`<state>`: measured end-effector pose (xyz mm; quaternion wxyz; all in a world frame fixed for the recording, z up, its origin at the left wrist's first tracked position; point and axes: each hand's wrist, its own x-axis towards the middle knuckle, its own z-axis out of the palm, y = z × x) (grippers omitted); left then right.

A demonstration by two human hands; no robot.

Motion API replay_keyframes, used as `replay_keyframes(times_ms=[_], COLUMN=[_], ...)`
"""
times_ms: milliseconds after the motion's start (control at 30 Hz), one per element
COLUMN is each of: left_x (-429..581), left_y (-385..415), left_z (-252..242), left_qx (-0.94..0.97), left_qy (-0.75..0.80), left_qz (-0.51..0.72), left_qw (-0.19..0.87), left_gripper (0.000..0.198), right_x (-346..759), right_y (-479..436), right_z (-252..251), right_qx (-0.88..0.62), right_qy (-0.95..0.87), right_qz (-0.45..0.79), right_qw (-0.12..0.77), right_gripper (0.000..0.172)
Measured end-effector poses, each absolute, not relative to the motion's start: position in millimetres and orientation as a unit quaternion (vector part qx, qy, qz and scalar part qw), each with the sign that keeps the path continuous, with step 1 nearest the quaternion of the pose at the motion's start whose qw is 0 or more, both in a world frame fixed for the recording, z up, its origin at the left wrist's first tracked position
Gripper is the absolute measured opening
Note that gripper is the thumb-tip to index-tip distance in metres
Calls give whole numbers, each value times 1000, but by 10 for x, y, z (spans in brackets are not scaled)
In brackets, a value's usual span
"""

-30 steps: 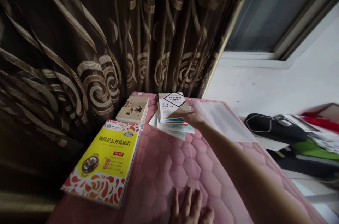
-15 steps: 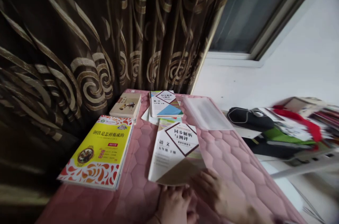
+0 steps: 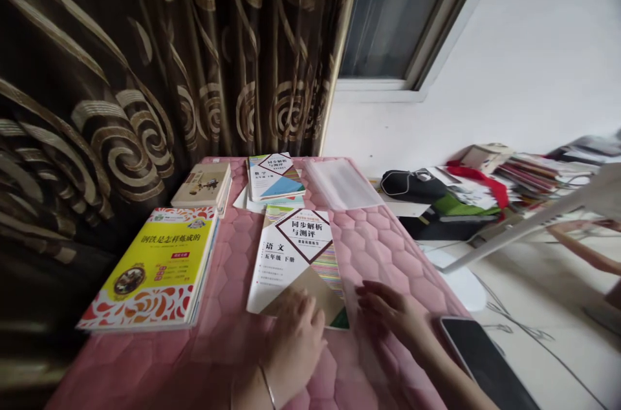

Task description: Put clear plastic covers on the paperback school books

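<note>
My left hand [image 3: 297, 339], with a thin bracelet at its wrist, rests over the lower edge of a white workbook [image 3: 303, 261] with a brown diamond frame on its cover. Its fingers are bent and slightly apart on the cover, holding nothing. To the right of that workbook, my right hand [image 3: 385, 310] is over the pink padded tabletop [image 3: 402, 268], a little blurred, fingers apart with nothing visible between them. On the left lies a yellow book [image 3: 155, 268] on a stack. Behind the white workbook is a blue and white workbook [image 3: 276, 177].
A tan book [image 3: 204, 183] tops a stack at the back left. Translucent sleeves [image 3: 342, 183] lie at the back right. A dark tablet-like object [image 3: 485, 358] is at the right edge. Curtains [image 3: 160, 74] hang behind; piled papers and a white stand are further right.
The view has shifted right. My left hand has moved up onto the workbook's lower part. My right hand has left its lower right corner, and the workbook now lies flat.
</note>
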<state>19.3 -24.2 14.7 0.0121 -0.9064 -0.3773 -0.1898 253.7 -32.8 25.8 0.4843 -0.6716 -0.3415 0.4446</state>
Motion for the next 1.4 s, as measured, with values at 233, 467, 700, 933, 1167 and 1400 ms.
replay_keyframes(times_ms=[233, 467, 700, 933, 1167, 1400], left_x=[249, 185, 122, 105, 122, 115], left_y=[94, 105, 196, 214, 198, 165], left_z=[61, 314, 346, 350, 346, 321], left_qx=[-916, -848, -763, -737, -727, -738], left_qy=[-356, -439, -473, -447, -414, -407], left_qz=[-183, -259, -305, -332, -358, -352], left_qw=[1, -146, -319, -384, -414, -407], left_gripper=[41, 28, 36, 36, 23, 9], right_x=[2311, 2090, 1944, 1934, 1918, 1869], right_y=[-138, -2, -36, -20, -12, -86], right_z=[251, 388, 470, 489, 451, 534], right_qx=[-671, -637, -589, -602, -616, -567], right_qy=[-368, -354, -310, -335, -349, -295], right_qz=[471, 513, 562, 530, 508, 581], right_qw=[439, 453, 491, 495, 491, 505], right_gripper=[30, 34, 40, 47, 53, 53])
